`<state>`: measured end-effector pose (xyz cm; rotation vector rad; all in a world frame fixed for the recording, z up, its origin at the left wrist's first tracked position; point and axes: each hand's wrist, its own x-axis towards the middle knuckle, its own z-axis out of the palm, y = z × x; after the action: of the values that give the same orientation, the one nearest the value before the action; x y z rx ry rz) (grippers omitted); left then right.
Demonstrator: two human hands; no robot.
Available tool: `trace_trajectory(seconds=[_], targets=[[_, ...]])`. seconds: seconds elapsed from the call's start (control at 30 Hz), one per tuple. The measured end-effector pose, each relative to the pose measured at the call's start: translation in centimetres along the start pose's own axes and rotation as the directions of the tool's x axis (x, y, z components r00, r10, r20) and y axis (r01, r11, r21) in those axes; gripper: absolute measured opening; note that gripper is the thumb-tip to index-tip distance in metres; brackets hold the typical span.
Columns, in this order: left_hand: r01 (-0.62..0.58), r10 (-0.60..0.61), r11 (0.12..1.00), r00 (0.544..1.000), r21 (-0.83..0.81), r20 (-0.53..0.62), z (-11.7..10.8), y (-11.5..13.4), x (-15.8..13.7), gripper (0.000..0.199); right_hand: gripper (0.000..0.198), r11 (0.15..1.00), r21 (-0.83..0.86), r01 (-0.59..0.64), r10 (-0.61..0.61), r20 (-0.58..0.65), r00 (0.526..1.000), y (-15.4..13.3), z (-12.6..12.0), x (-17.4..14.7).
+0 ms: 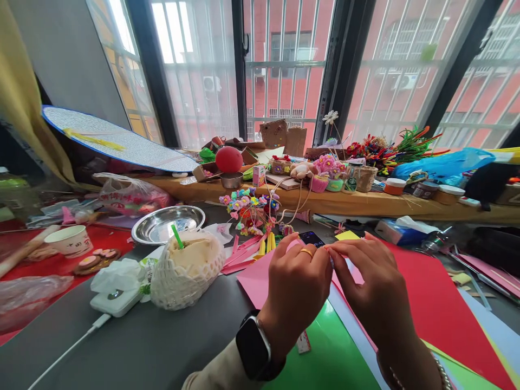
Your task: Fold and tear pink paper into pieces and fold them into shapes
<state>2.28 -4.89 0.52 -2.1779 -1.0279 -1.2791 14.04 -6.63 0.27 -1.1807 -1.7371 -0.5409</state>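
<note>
My left hand (298, 279), with a ring and a watch on its wrist, meets my right hand (374, 281) above the sheets of paper. The thumbs and fingertips of both are closed together, and what they pinch is too small and hidden to make out. Under and beside them lie a pink sheet (255, 279), a shiny green sheet (329, 357) and a large red sheet (434, 295). Just beyond my fingers is a phone (309, 237) with a lit screen. Pink paper strips (242, 254) and yellow strips (262, 248) lie left of it.
A coconut in white foam netting (187, 276) with a green straw stands at left, near a white charger (116, 300) with a cable. Behind are a metal plate (142, 230), a paper cup (69, 241) and colourful small flowers (247, 208). Crafts crowd the window ledge (345, 203).
</note>
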Motion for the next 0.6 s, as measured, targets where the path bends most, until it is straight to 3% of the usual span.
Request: trace_trajectory(seconds=[0.1,0.2,0.37,0.5,0.6], targets=[[0.045,-0.040,0.998,0.994,-0.047,0.098,-0.4,-0.7,0.3,0.017,0.010,0.999,0.030,0.015,-0.017,0.053,0.998,0.4,-0.2,0.1],[0.078,-0.031,0.985,0.958,-0.156,0.284,-1.0,-1.7,0.5,0.013,0.010,0.994,0.101,0.035,-0.058,0.233,0.971,1.1,-0.6,0.3],[0.142,0.029,0.943,0.865,-0.300,0.501,-1.5,-3.0,0.4,0.008,0.012,0.977,0.214,-0.001,-0.107,0.488,0.866,1.9,-1.6,0.6],[0.241,0.115,0.854,0.777,-0.461,0.618,-1.9,-3.5,0.7,0.009,0.015,0.946,0.289,-0.148,-0.078,0.644,0.761,1.9,-2.4,0.7],[0.332,0.176,0.760,0.721,-0.558,0.670,-2.3,-3.8,1.0,0.009,0.016,0.906,0.347,-0.243,-0.068,0.685,0.725,1.9,-2.8,0.7]])
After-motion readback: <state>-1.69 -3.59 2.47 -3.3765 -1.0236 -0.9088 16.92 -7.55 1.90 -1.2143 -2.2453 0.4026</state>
